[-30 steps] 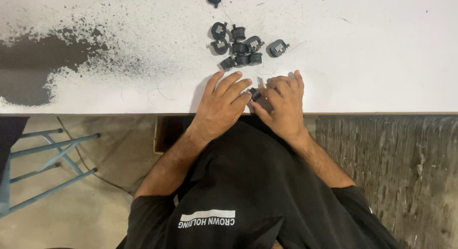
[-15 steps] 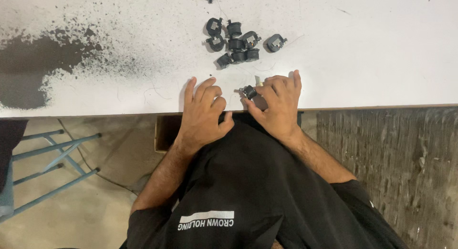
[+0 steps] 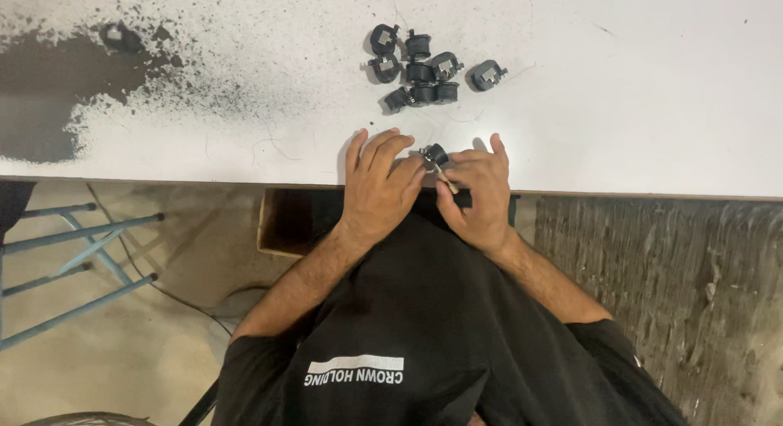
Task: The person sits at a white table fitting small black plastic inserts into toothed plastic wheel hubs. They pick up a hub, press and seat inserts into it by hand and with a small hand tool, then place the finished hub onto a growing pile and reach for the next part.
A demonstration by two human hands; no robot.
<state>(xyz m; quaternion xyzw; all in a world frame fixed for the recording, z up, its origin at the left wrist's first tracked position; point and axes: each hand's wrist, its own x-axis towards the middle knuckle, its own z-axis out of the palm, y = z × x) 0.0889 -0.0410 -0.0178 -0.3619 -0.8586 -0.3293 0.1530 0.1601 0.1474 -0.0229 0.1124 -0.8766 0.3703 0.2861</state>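
A small black part, round and knob-like, with a thin metal pin sticking out of it, sits at the near edge of a white counter, held between two hands. It is dark and glossy; finer detail is too small to make out.

The left hand lies palm down, fingers spread and slightly curled, its forefinger tip touching the part from the left. The right hand is half closed, thumb and fingers pinched around the part and its pin from the right. The two hands meet at the part, knuckles up, wrists resting over the counter's edge.

Farther back on the counter, well apart from the hands, lies a loose pile of parts of the same black, round kind, some touching one another. One more lies at the far edge, cut off by the frame. To the left, the white surface is worn to a dark patch with black speckling around it. Below the counter, a blue metal frame stands on the floor at left.
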